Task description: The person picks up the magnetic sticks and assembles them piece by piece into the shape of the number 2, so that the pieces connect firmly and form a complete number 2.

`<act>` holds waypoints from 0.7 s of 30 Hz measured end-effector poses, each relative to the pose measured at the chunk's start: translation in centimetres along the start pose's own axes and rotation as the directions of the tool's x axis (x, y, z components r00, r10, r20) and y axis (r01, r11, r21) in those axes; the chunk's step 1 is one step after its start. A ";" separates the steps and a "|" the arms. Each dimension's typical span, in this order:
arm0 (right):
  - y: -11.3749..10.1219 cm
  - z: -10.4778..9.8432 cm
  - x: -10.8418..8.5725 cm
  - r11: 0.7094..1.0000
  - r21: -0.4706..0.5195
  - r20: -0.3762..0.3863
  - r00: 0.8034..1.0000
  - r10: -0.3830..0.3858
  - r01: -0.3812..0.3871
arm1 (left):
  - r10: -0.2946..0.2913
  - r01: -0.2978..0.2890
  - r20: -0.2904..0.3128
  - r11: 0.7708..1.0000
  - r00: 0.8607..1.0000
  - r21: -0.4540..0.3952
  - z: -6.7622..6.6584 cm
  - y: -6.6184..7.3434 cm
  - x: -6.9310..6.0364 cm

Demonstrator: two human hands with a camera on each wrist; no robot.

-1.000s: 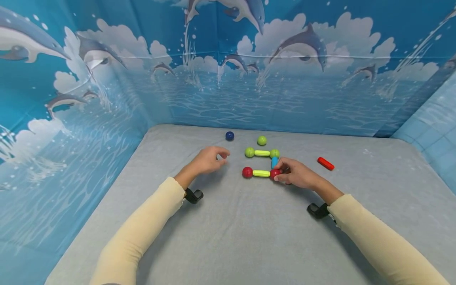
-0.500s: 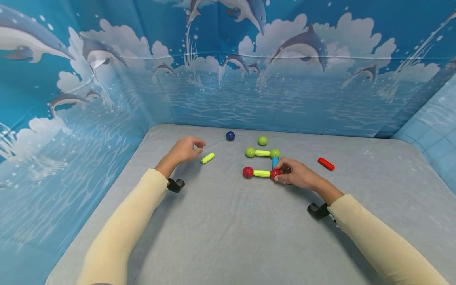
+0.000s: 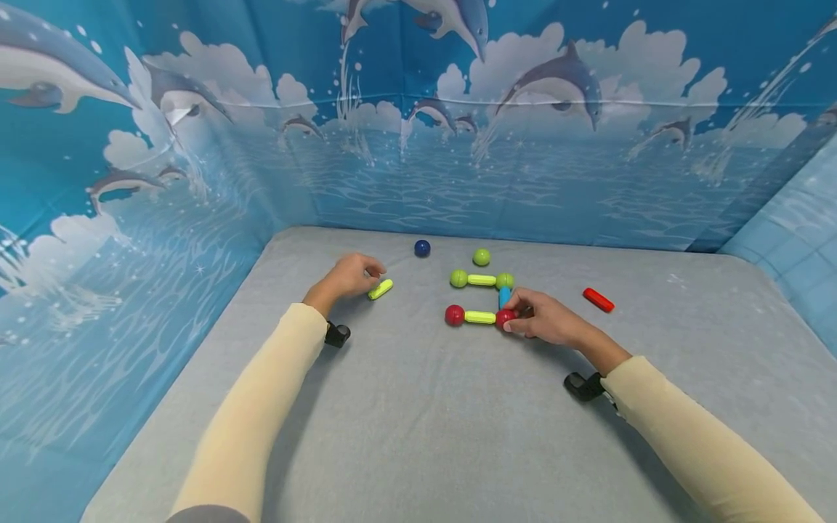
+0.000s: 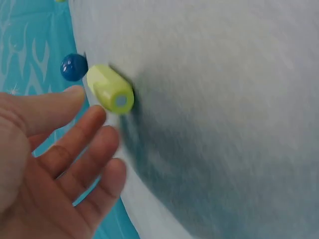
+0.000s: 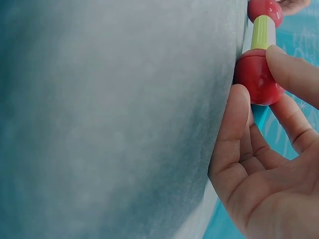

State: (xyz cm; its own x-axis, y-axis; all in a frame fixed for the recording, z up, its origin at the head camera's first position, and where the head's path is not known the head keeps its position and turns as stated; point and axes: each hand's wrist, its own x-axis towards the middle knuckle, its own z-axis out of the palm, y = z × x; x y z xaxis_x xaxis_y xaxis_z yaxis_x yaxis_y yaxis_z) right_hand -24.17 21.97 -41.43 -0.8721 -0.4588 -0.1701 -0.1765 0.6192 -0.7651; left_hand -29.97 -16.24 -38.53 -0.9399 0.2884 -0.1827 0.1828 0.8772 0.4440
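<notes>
My right hand (image 3: 546,318) grips a red ball (image 5: 258,77) between thumb and fingers at the near right corner of a joined shape. That shape has two yellow-green rods (image 3: 480,317), a blue rod (image 3: 504,298) on the right side, another red ball (image 3: 454,315) and two ribbed green balls (image 3: 459,279). To the left, my left hand (image 3: 349,276) hovers beside a loose yellow-green rod (image 4: 110,89) lying on the cloth. Its thumb and fingers are relaxed and bent slightly, and in the left wrist view they are not closed round the rod.
A dark blue ball (image 3: 422,248) and a smooth green ball (image 3: 481,256) lie near the back edge. A red rod (image 3: 598,300) lies to the right. Grey cloth (image 3: 418,421) covers the table, with a dolphin-print curtain (image 3: 405,174) behind and at the sides.
My left hand moved left, away from the shape, then came slightly back to the loose yellow-green rod, which was out of sight a second ago. The right hand stays on the red ball.
</notes>
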 end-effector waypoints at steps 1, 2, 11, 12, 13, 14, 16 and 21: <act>0.0 0.0 0.0 1.000 0.000 0.000 1.000 -0.001 0.001 | -0.002 0.002 0.018 1.000 1.000 0.003 0.1 0.1 0.1; 0.0 0.0 0.0 1.000 0.001 -0.001 1.000 0.001 -0.001 | -0.004 0.004 0.034 1.000 0.999 0.006 0.2 0.2 0.2; -0.2 0.2 0.0 1.000 0.004 -0.003 1.000 0.009 -0.009 | -0.047 0.047 0.080 0.999 0.996 0.000 0.7 0.3 0.3; -0.2 0.2 0.0 1.000 0.003 -0.003 1.000 0.009 -0.009 | -0.041 0.040 0.087 0.999 0.995 0.004 0.7 0.3 0.2; -0.2 0.2 0.0 1.000 0.003 -0.004 1.000 0.008 -0.008 | -0.034 0.033 0.095 0.999 0.995 0.008 0.7 0.4 0.2; -0.2 0.2 0.0 1.000 0.003 -0.004 1.000 0.010 -0.010 | -0.025 0.024 0.102 1.000 0.994 0.015 0.7 0.4 0.1; -0.3 0.2 0.0 1.000 0.003 -0.004 1.000 0.012 -0.012 | -0.010 0.006 0.116 0.999 0.993 0.034 0.7 0.6 0.1; -0.2 0.2 -0.1 1.000 -0.002 -0.007 1.000 0.012 -0.012 | -0.016 0.010 0.122 0.999 0.992 0.047 0.8 0.8 -0.1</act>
State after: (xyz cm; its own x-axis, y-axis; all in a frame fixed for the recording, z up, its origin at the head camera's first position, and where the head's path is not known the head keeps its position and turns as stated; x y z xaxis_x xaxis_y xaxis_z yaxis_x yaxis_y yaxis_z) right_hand -24.01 21.78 -41.36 -0.8773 -0.4469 -0.1752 -0.1665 0.6257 -0.7621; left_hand -29.53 -15.23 -38.81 -0.9004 0.3193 -0.2954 0.1867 0.8971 0.4005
